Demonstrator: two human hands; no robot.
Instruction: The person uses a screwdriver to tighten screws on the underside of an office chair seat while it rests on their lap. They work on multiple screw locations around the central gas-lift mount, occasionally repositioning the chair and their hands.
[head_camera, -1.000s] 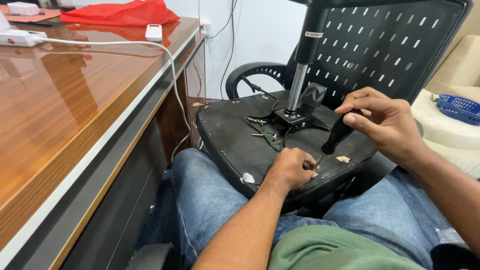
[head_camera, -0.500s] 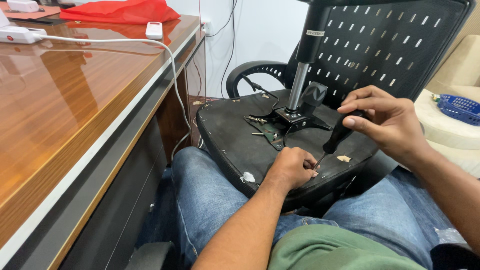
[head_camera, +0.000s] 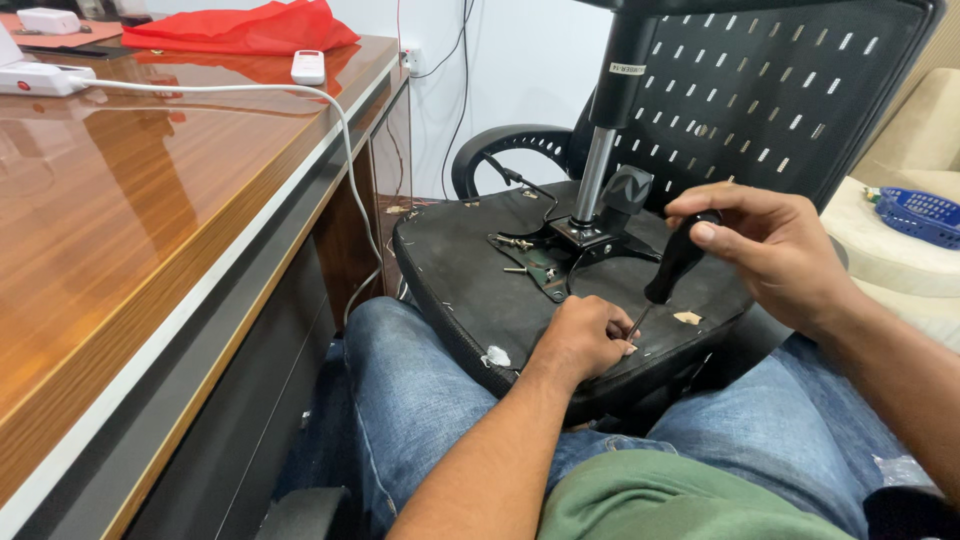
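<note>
On the person's lap lies an upturned chair seat, black, stiff, bulky, likely heavy. Right hand grips a screwdriver by its black handle, hard and light, best held there. Left hand pinches at the thin tip, on the seat's underside. Wooden desk stands just beside

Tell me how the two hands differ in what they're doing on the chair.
The right hand grips the screwdriver by its black handle, raised above the seat underside; the left hand rests low on that surface, fingers pinched at the screwdriver's tip. The right sits higher and farther out; the left is curled tighter. Both are bare.
</note>
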